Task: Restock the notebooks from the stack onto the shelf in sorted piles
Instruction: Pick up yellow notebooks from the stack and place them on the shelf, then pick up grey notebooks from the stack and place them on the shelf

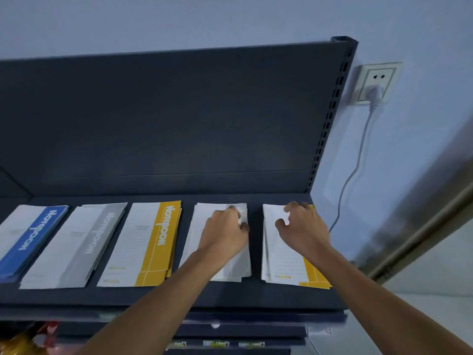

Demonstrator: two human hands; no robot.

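Five notebook piles lie side by side on the dark top shelf (256,295). From the left: a blue pile (30,237), a grey pile (74,242), a yellow pile (143,242), a second grey pile (197,226) and a second yellow pile (281,260). My left hand (225,231) lies on the second grey pile with its fingers curled over that pile's far right edge. My right hand (304,229) rests on top of the far-right yellow pile, fingers bent down onto the cover. Both forearms hide parts of these two piles.
The shelf's dark back panel (179,119) rises behind the piles, with a slotted upright (330,119) at its right end. A wall socket (376,83) with a plug and white cable is to the right. Lower shelves with small items show below.
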